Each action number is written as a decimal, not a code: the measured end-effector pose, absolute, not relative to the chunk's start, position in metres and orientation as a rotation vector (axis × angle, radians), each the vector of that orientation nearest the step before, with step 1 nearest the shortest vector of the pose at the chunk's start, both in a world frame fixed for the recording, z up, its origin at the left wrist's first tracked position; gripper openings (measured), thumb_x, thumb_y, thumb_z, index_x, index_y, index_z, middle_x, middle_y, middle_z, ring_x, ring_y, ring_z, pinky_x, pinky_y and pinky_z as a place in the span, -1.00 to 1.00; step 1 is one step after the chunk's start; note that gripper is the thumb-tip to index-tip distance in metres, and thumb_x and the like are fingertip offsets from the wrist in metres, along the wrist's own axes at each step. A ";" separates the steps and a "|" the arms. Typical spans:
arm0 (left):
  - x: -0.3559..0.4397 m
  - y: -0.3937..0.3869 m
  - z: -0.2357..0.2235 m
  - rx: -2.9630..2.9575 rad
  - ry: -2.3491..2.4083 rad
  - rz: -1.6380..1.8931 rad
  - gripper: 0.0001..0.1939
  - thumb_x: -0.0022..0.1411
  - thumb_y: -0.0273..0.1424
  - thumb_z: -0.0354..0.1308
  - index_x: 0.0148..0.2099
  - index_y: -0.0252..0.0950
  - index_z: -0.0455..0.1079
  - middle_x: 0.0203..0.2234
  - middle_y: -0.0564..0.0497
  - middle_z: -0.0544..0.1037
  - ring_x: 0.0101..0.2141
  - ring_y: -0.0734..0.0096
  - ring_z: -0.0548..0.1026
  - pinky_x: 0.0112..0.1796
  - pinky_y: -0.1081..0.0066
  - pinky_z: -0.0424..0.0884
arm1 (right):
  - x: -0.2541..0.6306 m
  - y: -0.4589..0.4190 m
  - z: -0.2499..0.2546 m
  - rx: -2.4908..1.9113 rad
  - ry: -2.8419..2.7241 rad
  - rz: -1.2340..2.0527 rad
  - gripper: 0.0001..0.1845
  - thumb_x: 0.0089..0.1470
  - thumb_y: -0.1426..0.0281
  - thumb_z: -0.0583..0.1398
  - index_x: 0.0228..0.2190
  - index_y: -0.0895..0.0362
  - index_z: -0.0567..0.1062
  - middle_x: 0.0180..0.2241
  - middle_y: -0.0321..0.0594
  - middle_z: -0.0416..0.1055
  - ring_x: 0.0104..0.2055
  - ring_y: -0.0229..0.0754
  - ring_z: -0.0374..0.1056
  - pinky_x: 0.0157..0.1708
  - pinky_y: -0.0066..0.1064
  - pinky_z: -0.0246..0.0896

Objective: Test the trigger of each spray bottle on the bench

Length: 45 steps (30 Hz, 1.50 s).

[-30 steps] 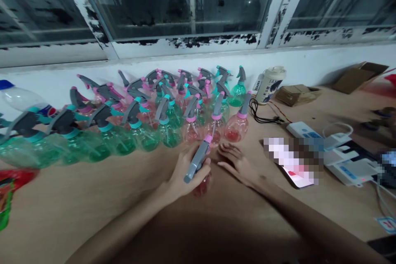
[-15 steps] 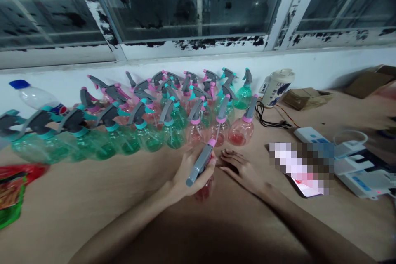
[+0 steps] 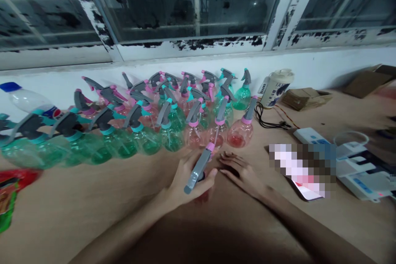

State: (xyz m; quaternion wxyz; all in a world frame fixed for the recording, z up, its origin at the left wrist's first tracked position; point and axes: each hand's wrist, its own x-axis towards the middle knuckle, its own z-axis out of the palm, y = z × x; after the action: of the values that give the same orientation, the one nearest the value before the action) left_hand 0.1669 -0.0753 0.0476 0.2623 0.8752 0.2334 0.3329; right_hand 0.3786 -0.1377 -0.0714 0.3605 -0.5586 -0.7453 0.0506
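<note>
My left hand (image 3: 182,179) is wrapped round the neck of a spray bottle (image 3: 197,171) with a grey trigger head and a pink nozzle tip. Its reddish see-through body is mostly hidden below the hand. To the right, my right hand (image 3: 244,175) rests on the tabletop, empty, fingers apart and slightly bent. Just beyond both hands stands a front row of spray bottles: a pink one (image 3: 237,134) at the right end and several green ones, such as this green bottle (image 3: 171,138), toward the left.
More pink and green bottles crowd behind, against the white wall. A cola bottle (image 3: 27,101) leans at far left above a red and green packet (image 3: 9,200). On the right are a cup (image 3: 276,86), cardboard (image 3: 306,99), a phone (image 3: 309,192) and a power strip (image 3: 360,183).
The view has shifted slightly, so the bottle row's left part sits further left. My left thumb looks lower on the held spray bottle. My right hand stays in place.
</note>
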 end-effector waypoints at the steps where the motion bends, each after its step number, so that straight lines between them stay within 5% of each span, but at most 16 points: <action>1: 0.167 -0.074 0.046 2.365 0.605 0.909 -0.78 0.13 -0.38 0.09 -0.14 -0.27 0.38 -0.33 -0.05 0.51 -0.26 0.25 0.51 -0.21 0.24 0.47 | 0.379 -0.138 -0.071 -1.438 -1.924 0.132 -0.62 0.17 0.27 0.13 0.02 0.04 0.41 -0.02 -0.14 0.46 0.10 -0.03 0.31 0.08 -0.01 0.24; 8: 0.165 -0.066 0.046 2.370 0.514 0.811 -0.69 0.08 -0.41 0.13 -0.08 -0.26 0.35 -0.27 -0.06 0.50 -0.29 0.29 0.51 -0.21 0.27 0.47 | 0.378 -0.139 -0.070 -1.423 -1.932 0.142 -0.66 0.17 0.29 0.13 -0.01 0.05 0.42 -0.03 -0.15 0.47 0.11 -0.03 0.30 0.10 -0.02 0.22; 20: 0.169 -0.065 0.050 2.390 0.447 0.949 -0.94 0.14 -0.39 0.04 -0.35 -0.25 0.31 -0.53 0.05 0.43 -0.53 0.42 0.43 -0.45 0.39 0.41 | 0.379 -0.137 -0.073 -1.433 -1.941 0.162 -0.69 0.16 0.28 0.14 -0.07 0.07 0.45 -0.04 -0.13 0.47 0.10 -0.04 0.30 0.10 -0.03 0.22; 25: 0.168 -0.067 0.054 2.408 0.481 0.911 -0.81 0.15 -0.41 0.05 -0.16 -0.27 0.34 -0.32 -0.04 0.50 -0.29 0.29 0.50 -0.23 0.26 0.46 | 0.379 -0.138 -0.074 -1.432 -1.924 0.170 -0.71 0.17 0.28 0.13 -0.08 0.06 0.46 -0.04 -0.13 0.47 0.10 -0.05 0.30 0.11 -0.05 0.21; 33: 0.164 -0.065 0.040 2.435 0.402 1.008 -0.64 0.13 -0.37 0.08 0.01 -0.26 0.31 -0.28 -0.07 0.50 -0.26 0.23 0.51 -0.24 0.22 0.48 | 0.380 -0.138 -0.074 -1.435 -1.896 0.173 -0.73 0.17 0.29 0.13 -0.10 0.06 0.46 -0.03 -0.12 0.45 0.09 -0.05 0.31 0.06 -0.09 0.28; 45: 0.165 -0.065 0.042 2.420 0.419 0.947 -0.67 0.13 -0.39 0.09 -0.03 -0.27 0.31 -0.35 -0.05 0.46 -0.32 0.29 0.49 -0.27 0.26 0.46 | 0.379 -0.139 -0.072 -1.421 -1.884 0.187 -0.75 0.17 0.30 0.13 -0.11 0.05 0.46 -0.04 -0.13 0.46 0.11 -0.07 0.29 0.07 -0.08 0.26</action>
State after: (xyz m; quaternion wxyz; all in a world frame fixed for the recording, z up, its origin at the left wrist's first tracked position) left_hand 0.1648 -0.0653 0.0424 0.2521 0.8896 0.1542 0.3483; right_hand 0.3789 -0.1389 -0.0717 0.3779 -0.5557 -0.7369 0.0730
